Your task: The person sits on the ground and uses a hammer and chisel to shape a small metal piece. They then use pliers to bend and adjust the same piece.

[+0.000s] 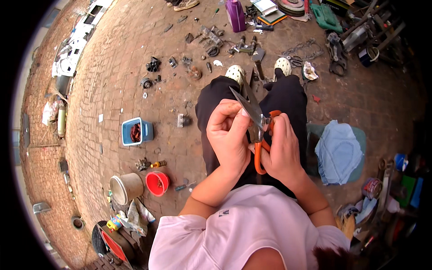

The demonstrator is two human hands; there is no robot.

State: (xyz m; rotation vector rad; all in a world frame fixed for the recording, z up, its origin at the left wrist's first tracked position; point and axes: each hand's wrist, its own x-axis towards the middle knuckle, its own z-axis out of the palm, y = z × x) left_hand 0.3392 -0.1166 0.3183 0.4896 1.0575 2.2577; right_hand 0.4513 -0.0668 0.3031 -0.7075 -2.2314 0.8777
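Observation:
A pair of scissors [258, 155] with orange handles and wide grey blades is held up over my lap, the blades apart and pointing away from me. My right hand [284, 150] is closed round the orange handles. With thumb and fingertips, my left hand [229, 139] pinches the left blade partway along; its other fingers are curled. Whether anything thin lies between those fingertips and the blade, I cannot make out. Beyond my knees, a hammer [258, 56] and greasy metal parts [211, 36] lie on the brick ground.
To the left stand a blue tub [148, 130], a red bucket [163, 180] and a whitish bucket [130, 189]. A light blue cloth [338, 150] covers a low seat or box on my right. Further off are a purple jug [235, 15] and a green case [325, 18].

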